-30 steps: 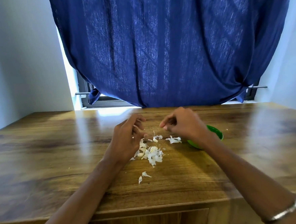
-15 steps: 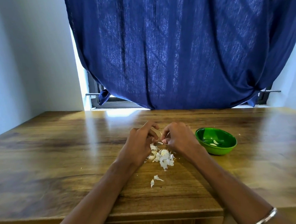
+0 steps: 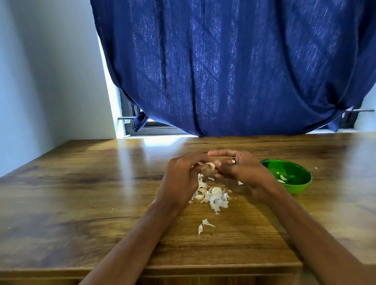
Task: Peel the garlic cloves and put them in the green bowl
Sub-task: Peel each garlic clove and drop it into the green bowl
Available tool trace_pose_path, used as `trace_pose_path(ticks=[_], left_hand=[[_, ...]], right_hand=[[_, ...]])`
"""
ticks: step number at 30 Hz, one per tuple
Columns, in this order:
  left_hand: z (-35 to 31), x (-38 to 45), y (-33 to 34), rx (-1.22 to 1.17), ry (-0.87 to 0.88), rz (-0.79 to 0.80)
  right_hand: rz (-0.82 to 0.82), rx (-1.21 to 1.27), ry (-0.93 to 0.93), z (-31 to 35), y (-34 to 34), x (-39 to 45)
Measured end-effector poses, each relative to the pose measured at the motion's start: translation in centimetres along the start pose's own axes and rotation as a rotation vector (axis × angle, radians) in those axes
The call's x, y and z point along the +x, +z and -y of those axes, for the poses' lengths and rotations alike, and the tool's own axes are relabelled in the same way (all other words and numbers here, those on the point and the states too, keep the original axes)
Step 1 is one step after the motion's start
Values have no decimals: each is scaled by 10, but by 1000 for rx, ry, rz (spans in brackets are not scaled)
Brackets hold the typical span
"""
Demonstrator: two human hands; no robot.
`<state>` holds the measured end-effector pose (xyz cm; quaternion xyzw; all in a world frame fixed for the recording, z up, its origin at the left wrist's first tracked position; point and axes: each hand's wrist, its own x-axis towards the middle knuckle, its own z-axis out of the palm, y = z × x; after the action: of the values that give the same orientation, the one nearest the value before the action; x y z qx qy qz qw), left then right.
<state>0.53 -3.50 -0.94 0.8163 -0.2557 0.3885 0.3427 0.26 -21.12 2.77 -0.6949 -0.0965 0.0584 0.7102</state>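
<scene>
A blue curtain (image 3: 232,61) hung behind the worktop (image 3: 75,205). Left of the bowl (image 3: 296,180), which apparently held two cloves, both hands (image 3: 181,178) (image 3: 240,168) met, fingers pinching a clove (image 3: 210,165) above the peels (image 3: 213,196).

Bowl (image 3: 296,184) right of peels (image 3: 215,198)

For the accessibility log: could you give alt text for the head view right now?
The left hand and right hand together pinch a garlic clove above a pile of papery skins on a wooden table. A green bowl holding peeled cloves sits right of the hands, before a blue curtain.
</scene>
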Motion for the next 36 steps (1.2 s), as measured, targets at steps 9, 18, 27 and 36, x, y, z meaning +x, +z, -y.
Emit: trace_pose_path(ticks=[9, 18, 27, 36], left_hand=[[-2, -2, -4, 83, -58, -59], [-1, 2, -2, -35, -127, -73], [-1, 3, -3, -150, -340, -39], [-7, 3, -4, -297, -405, -31]], right_hand=[[82, 23, -36, -3, 0, -1], [-49, -297, -176, -8, 2, 0], [-1, -332, -213, -5, 11, -5], [-83, -405, -358, -10, 12, -2]])
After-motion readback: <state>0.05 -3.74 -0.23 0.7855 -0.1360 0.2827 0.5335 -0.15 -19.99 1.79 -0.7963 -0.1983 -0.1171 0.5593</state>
